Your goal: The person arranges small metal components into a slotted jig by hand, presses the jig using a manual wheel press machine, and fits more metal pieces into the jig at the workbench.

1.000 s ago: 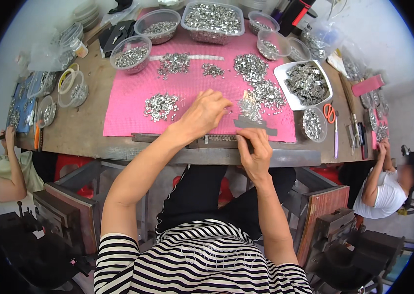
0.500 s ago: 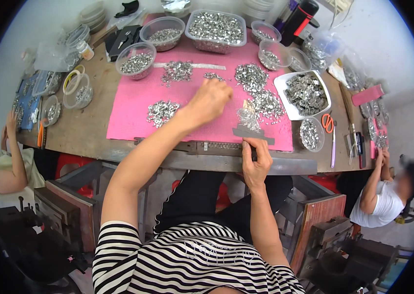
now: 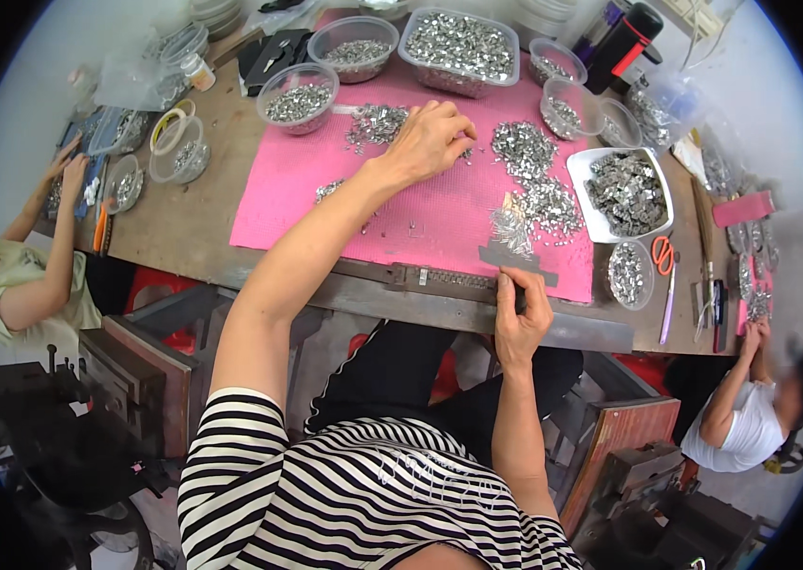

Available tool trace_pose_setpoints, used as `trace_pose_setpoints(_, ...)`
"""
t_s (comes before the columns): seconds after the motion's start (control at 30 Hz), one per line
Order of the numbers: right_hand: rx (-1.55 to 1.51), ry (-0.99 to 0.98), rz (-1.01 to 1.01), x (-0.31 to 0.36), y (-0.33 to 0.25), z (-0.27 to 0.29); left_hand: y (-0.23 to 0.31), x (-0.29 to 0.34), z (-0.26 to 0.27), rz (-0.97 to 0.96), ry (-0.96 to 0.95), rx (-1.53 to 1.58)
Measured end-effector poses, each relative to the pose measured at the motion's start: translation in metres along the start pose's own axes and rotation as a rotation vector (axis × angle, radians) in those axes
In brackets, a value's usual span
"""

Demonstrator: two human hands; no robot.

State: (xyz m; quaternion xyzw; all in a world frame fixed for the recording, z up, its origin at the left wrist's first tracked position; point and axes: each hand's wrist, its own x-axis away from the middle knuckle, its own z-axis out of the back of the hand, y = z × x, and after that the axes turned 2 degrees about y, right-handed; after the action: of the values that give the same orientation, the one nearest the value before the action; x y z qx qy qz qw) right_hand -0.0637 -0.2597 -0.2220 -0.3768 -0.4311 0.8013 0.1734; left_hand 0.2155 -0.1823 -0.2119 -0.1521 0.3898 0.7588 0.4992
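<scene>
My left hand (image 3: 432, 141) is over the far middle of the pink mat (image 3: 297, 217), fingers bent down beside a small heap of metal pieces (image 3: 464, 155). Its fingertips are partly hidden, as is anything between them. At the near edge of the mat, my right hand (image 3: 522, 318) has thumb and forefinger closed at the right end of a row of small metal links (image 3: 458, 280) in a dark metal bar (image 3: 377, 270). What those fingers pinch is too small to make out. Just beyond lie a flat grey strip (image 3: 515, 263) and a bunch of thin metal pins (image 3: 512, 233).
Loose metal pieces form a heap (image 3: 377, 125) and another (image 3: 525, 152). A large clear tub (image 3: 461, 84) and a white dish (image 3: 576, 180) of metal parts stand beyond and right. Orange-handled scissors (image 3: 663, 255) lie at right. Co-workers (image 3: 36, 285) sit on both sides.
My left hand has moved slightly farther over the mat, its fingers turning toward the small heap. My right hand stays at the bar's end. The whole view has shifted a little.
</scene>
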Motion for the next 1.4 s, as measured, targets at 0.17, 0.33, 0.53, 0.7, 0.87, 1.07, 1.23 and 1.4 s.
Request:
trace_pose_setpoints(0.17, -0.007, -0.004, 0.005, -0.004, 0.001, -0.001, 0.018, 0.022, 0.044, 0.044, -0.164, 0.162)
trace_pose_setpoints(0.33, -0.045, 0.01, -0.014, -0.006, 0.002, 0.004, 0.052, 0.07, 0.074, 0.063, -0.314, 0.019)
trace_pose_setpoints(0.53, -0.055, 0.013, 0.0, -0.001, 0.004, 0.002, 0.047, 0.081, 0.071, 0.116, -0.275, -0.062)
trace_pose_setpoints(0.7, -0.042, 0.018, 0.029, -0.002, 0.002, 0.003, 0.039, 0.03, 0.02, -0.021, -0.126, -0.069)
trace_pose_setpoints(0.87, -0.053, 0.018, 0.046, -0.004, 0.003, -0.001, 0.015, 0.0, -0.026, -0.146, -0.064, -0.289)
trace_pose_setpoints(1.07, -0.068, 0.007, 0.005, -0.007, 0.002, 0.003, 0.004, -0.002, -0.03, -0.219, -0.042, -0.376)
trace_pose_setpoints(1.23, -0.071, 0.018, 0.021, -0.005, 0.006, 0.003, 0.005, -0.003, -0.014, -0.243, 0.014, -0.312)
trace_pose_setpoints(1.4, -0.083, 0.001, -0.007, -0.004, 0.005, 0.006, -0.008, -0.069, 0.012, -0.171, 0.288, -0.079)
